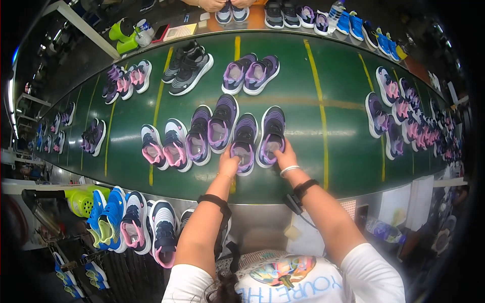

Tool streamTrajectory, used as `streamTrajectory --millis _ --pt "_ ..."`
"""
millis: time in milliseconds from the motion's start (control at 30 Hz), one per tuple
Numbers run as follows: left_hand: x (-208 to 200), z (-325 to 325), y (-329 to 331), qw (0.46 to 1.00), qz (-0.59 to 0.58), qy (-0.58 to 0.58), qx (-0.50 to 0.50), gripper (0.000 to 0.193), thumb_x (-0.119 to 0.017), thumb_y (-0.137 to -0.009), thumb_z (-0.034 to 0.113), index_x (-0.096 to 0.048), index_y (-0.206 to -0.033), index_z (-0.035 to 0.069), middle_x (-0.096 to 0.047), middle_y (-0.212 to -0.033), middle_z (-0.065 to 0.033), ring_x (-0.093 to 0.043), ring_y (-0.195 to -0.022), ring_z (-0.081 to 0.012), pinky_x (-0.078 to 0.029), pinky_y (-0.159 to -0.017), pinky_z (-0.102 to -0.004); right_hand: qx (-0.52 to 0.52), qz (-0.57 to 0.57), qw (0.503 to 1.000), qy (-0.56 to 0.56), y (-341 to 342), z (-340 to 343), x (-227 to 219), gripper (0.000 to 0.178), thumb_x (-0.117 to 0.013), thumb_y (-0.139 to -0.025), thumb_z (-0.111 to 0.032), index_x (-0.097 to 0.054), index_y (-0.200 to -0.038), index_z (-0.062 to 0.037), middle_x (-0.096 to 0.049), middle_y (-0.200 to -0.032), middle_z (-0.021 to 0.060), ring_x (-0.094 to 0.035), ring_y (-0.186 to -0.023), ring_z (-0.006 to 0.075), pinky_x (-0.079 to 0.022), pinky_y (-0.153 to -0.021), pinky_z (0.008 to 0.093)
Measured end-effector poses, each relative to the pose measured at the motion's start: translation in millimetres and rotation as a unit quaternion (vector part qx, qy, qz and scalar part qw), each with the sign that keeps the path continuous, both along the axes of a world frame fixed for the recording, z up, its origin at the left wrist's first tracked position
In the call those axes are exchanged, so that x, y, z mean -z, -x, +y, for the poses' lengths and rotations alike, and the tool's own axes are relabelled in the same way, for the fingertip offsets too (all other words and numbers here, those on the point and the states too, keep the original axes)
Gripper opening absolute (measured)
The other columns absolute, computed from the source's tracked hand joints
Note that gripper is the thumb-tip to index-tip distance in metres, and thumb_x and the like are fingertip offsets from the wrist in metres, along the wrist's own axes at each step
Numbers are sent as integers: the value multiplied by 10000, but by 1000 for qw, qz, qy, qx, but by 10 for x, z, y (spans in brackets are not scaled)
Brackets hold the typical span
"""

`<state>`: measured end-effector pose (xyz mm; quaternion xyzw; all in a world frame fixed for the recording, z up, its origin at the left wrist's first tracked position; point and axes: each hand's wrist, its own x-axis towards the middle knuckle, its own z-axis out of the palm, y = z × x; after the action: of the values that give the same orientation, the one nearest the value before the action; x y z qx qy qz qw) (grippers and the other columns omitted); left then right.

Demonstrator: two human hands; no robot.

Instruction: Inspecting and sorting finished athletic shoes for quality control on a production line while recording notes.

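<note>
My left hand (229, 162) grips the heel end of a black-and-purple sneaker (246, 132), its thumb at the shoe's opening. With my right hand (286, 155) I hold the matching sneaker (273, 124) by the heel, thumb inside the opening. Both shoes rest side by side on the green conveyor belt (348, 166), toes pointing away from me. Just left of them stands another purple pair, with one shoe (223, 123) set farther forward than its mate (198, 135). Beyond that is a white, navy and pink pair (175, 145).
Farther across the belt sit a dark grey pair (191, 70) and a purple pair (251, 74). Many sneakers crowd the belt's right end (411, 118). A rack of shoes (164, 230) stands at my lower left. Opposite, a co-worker's hands (212, 5) hold a light pair.
</note>
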<state>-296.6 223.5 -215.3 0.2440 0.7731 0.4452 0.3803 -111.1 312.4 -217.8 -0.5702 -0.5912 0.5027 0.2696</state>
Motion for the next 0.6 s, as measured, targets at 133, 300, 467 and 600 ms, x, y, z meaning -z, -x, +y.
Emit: streamTrajectory --millis 133,300,467,600 --pt "-512 -208 -131 942 -331 38 -23 400 -477 -740 59 -500 -1135 120 -577 -1009 -29 -574 -876 -164 -453 -787 -381 90 335 902 257 -472 -214 -555 476 -487 -759 -17 -426 -1224 -95 -561 -1043 82 -562 -945 219 -458 -822 328" --pt "-1199 -903 -300 855 -517 -47 -24 410 -450 -808 88 -435 -1216 134 -564 -1104 -58 -571 -969 -223 -450 -848 -429 72 450 819 349 -860 -970 -1166 454 -409 -790 16 -401 -1231 -89 -539 -1094 72 -567 -942 200 -473 -815 354" --pt "-1551 -1526 -597 817 -572 -75 28 467 -441 -782 60 -399 -1248 76 -526 -1157 -70 -526 -1037 -209 -424 -881 -386 -10 549 767 332 -1090 -1612 -1411 449 -387 -845 -4 -349 -1289 -65 -498 -1201 94 -524 -1063 203 -442 -895 340" --pt "-1570 -1571 -926 798 -582 -143 63 459 -429 -774 32 -398 -1232 14 -531 -1141 -97 -544 -1006 -200 -440 -859 -332 -80 567 745 342 -1369 -1560 -1379 427 -395 -861 -25 -349 -1284 -47 -489 -1216 107 -528 -1067 207 -436 -910 335"
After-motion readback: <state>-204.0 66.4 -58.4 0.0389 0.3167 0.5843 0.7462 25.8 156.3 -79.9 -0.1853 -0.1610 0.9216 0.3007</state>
